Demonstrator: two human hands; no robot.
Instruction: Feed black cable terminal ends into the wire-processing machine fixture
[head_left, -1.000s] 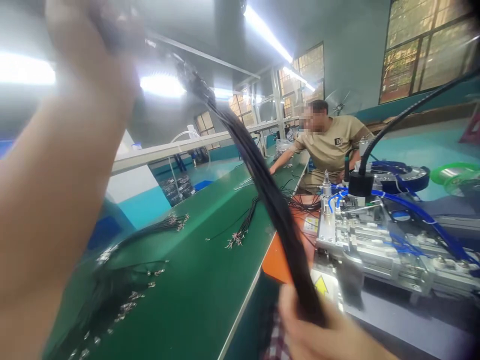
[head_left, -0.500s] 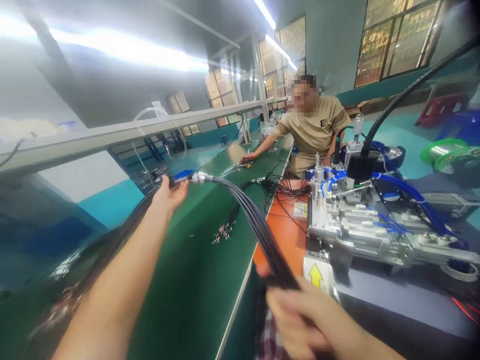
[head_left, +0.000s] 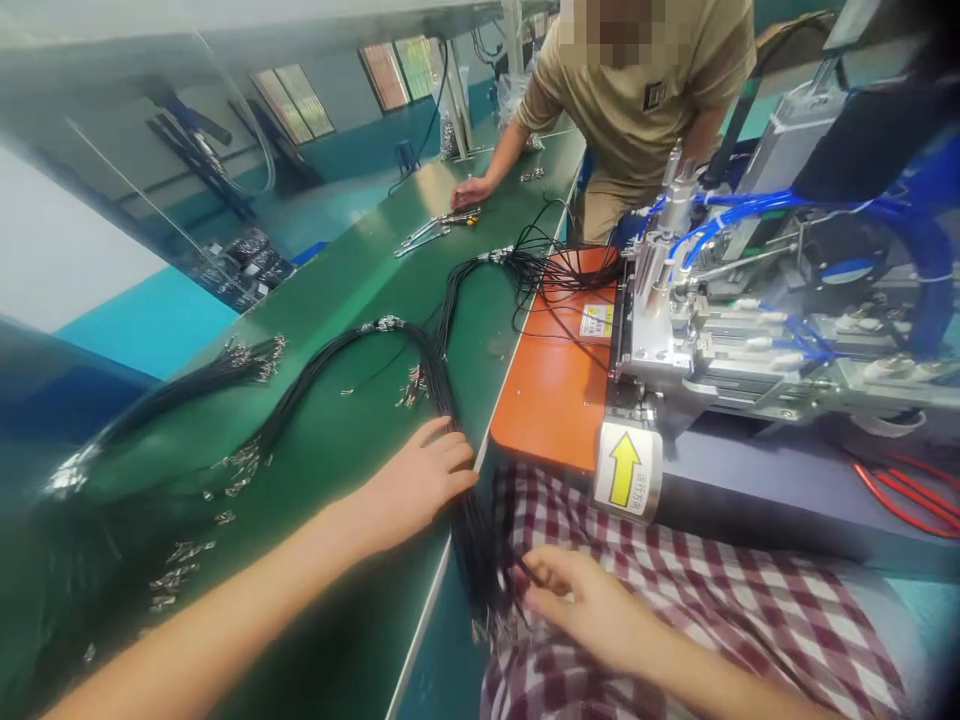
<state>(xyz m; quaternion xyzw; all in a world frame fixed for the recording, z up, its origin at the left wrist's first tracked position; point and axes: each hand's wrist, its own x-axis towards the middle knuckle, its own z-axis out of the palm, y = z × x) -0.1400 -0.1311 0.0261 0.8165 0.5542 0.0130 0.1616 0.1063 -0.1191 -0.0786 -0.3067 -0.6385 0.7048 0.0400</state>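
Note:
A bundle of black cables (head_left: 330, 347) arches across the green table and hangs over its front edge. My left hand (head_left: 431, 465) lies over the bundle at that edge, its fingers curled round the cables. Below it, my right hand (head_left: 574, 595) is beside the hanging cable ends (head_left: 487, 620), with thumb and fingers closed on a thin black cable. The fingertips are partly blurred. Silvery terminals (head_left: 386, 323) are gathered at the top of the arch. A second cable bundle (head_left: 195, 380) lies at the left of the table.
A machine (head_left: 675, 330) with blue hoses and an orange plate (head_left: 551, 385) stands at the right. More cables (head_left: 562, 262) spread onto the plate. Across the green table (head_left: 322, 550), a co-worker (head_left: 637, 90) has a hand near some pliers (head_left: 431, 232). Loose terminals (head_left: 176, 575) lie at the left.
The bundle has come down from the air onto the table. My left hand has moved right along it to the table edge. My right hand has left the thick bundle for its ends.

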